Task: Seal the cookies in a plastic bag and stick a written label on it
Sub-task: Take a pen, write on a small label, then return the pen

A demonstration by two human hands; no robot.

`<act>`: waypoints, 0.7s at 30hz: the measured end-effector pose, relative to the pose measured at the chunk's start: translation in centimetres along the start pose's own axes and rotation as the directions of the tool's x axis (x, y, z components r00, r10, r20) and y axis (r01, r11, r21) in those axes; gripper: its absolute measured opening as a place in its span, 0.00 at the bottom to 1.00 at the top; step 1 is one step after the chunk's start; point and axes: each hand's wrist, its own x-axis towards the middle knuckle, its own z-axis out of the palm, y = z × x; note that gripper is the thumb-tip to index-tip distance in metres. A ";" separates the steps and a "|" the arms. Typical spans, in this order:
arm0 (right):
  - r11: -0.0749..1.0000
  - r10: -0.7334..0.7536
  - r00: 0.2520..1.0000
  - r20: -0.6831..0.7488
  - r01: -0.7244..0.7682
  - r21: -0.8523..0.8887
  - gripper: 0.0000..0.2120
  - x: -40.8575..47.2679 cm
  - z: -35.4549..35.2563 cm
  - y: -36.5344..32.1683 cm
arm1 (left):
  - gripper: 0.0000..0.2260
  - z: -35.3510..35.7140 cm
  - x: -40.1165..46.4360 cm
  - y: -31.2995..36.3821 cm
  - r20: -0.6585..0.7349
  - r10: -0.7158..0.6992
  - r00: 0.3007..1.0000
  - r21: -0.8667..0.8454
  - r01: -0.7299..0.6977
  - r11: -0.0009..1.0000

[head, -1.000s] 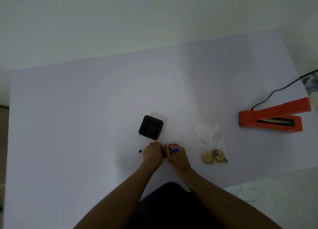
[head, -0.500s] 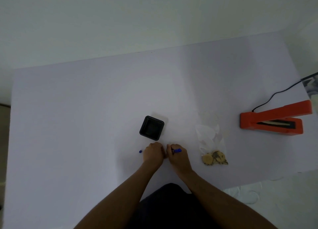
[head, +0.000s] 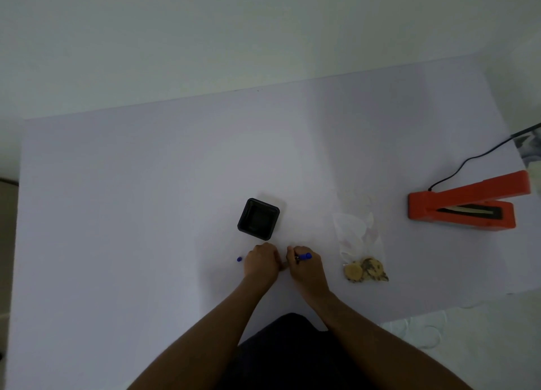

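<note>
Nearest, both forearms reach in from the near edge over a dark lap onto the pale surface [head: 117, 214]. Left hand [head: 261, 262] sits knuckles-up, fingers curled down onto the surface; whether anything is under them can't be told. Small blue pen cap [head: 239, 259] lies just left of it, apart from the hand. Right hand [head: 306, 268] is just beside the left, nearly touching; its fingers are curled tight around a blue pen [head: 304, 256], whose blue end pokes out to the right. Label itself isn't discernible between the hands. Right of the hands, near but apart: clear plastic bag [head: 358, 234] lying flat, cookies [head: 366, 269] bunched at its near end, the empty part stretching away far. Just beyond the hands, a black square holder [head: 258, 218] stands upright, opening up. Farther right, an orange heat sealer [head: 465, 205] rests with its arm raised, well apart from the bag; black cord [head: 468, 162] runs from its back toward the far right edge. Beyond the surface, plain pale wall.
</note>
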 end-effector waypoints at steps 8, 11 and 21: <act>1.000 0.008 1.000 0.022 -0.008 0.005 0.16 0.0 -0.4 -0.1 | 0.05 0.0 0.0 0.0 0.005 -0.005 1.000 0.006 0.005 1.000; 1.000 -0.017 1.000 0.027 0.017 -0.011 0.16 0.0 -0.7 0.1 | 0.05 0.1 0.1 -0.1 0.005 0.000 1.000 0.002 0.000 1.000; 0.996 -0.055 0.993 0.101 0.062 -0.062 0.15 0.1 -0.4 -0.7 | 0.05 0.1 0.1 -0.1 -0.007 0.009 1.000 0.016 -0.009 1.000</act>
